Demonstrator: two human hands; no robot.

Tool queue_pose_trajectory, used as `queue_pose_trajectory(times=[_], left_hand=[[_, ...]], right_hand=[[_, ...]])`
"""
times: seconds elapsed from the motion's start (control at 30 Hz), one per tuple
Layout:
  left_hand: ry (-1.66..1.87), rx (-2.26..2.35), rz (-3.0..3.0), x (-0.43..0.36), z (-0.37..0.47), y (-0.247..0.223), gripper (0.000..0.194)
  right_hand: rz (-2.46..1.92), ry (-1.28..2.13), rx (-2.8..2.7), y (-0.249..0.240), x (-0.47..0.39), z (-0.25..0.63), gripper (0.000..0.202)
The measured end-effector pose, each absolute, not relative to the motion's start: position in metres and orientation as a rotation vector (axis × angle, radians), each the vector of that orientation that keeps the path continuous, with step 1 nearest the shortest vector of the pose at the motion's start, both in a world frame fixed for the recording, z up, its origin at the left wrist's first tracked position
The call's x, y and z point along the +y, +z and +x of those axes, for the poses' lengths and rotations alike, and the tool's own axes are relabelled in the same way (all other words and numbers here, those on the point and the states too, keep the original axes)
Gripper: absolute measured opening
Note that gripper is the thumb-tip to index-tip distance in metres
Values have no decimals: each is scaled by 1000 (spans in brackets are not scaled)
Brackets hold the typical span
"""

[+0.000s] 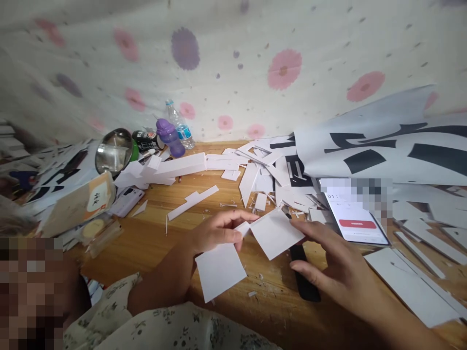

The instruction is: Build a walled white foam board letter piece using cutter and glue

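My left hand [221, 231] is closed, pinching a white board piece [276, 233] at its narrow middle between thumb and fingers. The piece has two squarish panels, one toward my body at lower left and one at upper right. Spread open on the right, my right hand [335, 262] has its fingertips at the right edge of the upper panel, while its thumb stands apart below. On the table beneath lies a long black object [305, 274], partly covered by the panel and hand; its kind I cannot make out.
A lit phone [352, 214] lies at right, beside cut white boards [416, 287] and black-patterned sheets [365, 150]. More offcuts [262, 175] are heaped behind. A purple bottle [170, 138], water bottle [182, 127], metal bowl [114, 151] and carton [78, 204] stand left on the wooden table [146, 248].
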State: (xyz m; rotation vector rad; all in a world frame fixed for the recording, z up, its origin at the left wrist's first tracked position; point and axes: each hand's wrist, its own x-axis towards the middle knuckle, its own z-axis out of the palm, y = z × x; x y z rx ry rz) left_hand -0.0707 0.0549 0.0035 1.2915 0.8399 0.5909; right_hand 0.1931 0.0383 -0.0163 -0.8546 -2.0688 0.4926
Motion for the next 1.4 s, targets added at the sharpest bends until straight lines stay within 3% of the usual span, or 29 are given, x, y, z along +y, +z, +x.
queue_pose_trajectory(times=[0.17,0.37,0.6,0.9,1.17,1.4], left_hand=[[461,865,1179,55,-72,1,42],[418,1053,1550,58,-68,4,19],[320,1203,1723,64,-80,0,20],[522,1442,1754,70,-94,4,14],[591,1518,1750,70,-91,-1,17],[755,1603,1740,76,-90,-9,22]], right_hand=[[-745,208,-2221,-21,41,194,40],[-766,47,-2304,-23,37,190,18],[-818,109,-2377,-21,36,181,22],[-958,183,-2390,-29,40,186,17],[-940,234,-2058,-31,48,191,6],[-885,238,-2043,-24,45,187,11]])
